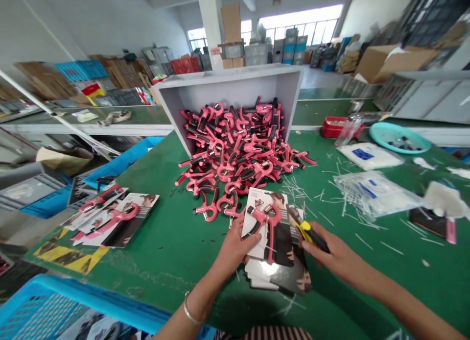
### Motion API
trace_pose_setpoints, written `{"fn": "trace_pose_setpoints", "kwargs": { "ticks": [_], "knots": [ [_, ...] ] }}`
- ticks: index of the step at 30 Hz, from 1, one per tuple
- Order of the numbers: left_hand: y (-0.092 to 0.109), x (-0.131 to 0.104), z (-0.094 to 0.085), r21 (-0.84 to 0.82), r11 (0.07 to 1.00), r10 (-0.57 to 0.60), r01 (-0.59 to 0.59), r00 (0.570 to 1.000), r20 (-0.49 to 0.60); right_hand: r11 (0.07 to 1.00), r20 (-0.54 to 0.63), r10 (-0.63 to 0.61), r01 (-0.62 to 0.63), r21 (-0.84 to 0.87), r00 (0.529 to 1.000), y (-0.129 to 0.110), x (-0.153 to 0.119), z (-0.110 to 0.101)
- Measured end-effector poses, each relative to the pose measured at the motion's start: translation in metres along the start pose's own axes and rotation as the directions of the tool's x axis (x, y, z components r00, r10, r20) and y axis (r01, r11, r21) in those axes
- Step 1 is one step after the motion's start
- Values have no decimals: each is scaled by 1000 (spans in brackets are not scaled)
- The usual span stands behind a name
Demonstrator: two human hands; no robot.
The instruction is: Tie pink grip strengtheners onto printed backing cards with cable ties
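My left hand (237, 244) holds a printed card (253, 205) with a pink and black hand grip (272, 232) lying on its front. The thumb rests over the card's left part. In my right hand (325, 247) are yellow and black cutters (308, 232), their metal jaws pointing up-left beside the card's right edge. Below the held card lies a stack of cards (264, 276). Behind it, many pink hand grips (235, 149) spill from a grey crate (229, 80) tipped on its side.
At left lie cards with grips (121, 222). White ties (293, 190) are scattered at right, near plastic bags (378, 190), a red box (332, 128) and a turquoise dish (400, 129). A blue basket (36, 291) stands at the lower left.
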State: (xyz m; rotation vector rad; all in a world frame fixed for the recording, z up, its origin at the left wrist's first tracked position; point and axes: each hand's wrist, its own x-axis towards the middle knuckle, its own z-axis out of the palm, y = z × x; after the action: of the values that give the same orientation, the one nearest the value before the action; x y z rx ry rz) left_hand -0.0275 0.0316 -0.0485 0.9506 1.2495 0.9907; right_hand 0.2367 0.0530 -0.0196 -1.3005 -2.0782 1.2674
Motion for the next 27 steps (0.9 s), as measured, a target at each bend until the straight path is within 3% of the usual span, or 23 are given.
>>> {"fn": "trace_pose_setpoints", "kwargs": {
  "ticks": [1,3,5,8,14,20,24,27],
  "knots": [
    [0,-2,-1,-16,1000,-13,13,1000,9,962,-48,-67,52,-267,997,2,4,-4],
    [1,-4,-2,-39,998,-41,41,999,21,737,-47,-211,127,-664,976,9,10,-7],
    [0,-4,-3,-46,998,-50,51,999,15,524,4,-272,152,-838,962,14,14,-4],
    [-1,-2,-5,-38,999,-21,21,1000,-6,402,14,-301,140,-905,953,15,18,2],
    [-2,-1,-10,-43,998,39,-40,998,-40,461,-25,-323,134,-877,946,-10,23,0],
    [2,-2,-8,-40,999,5,-5,1000,12,493,113,-238,220,-842,965,-17,32,-8],
    [1,-4,-7,-96,993,-61,68,996,73,627,157,-127,202,-753,979,-5,39,-10],
    [0,-3,-10,-151,984,-78,91,993,92,741,194,-94,199,-641,977,-13,32,-6]
  ]
}}
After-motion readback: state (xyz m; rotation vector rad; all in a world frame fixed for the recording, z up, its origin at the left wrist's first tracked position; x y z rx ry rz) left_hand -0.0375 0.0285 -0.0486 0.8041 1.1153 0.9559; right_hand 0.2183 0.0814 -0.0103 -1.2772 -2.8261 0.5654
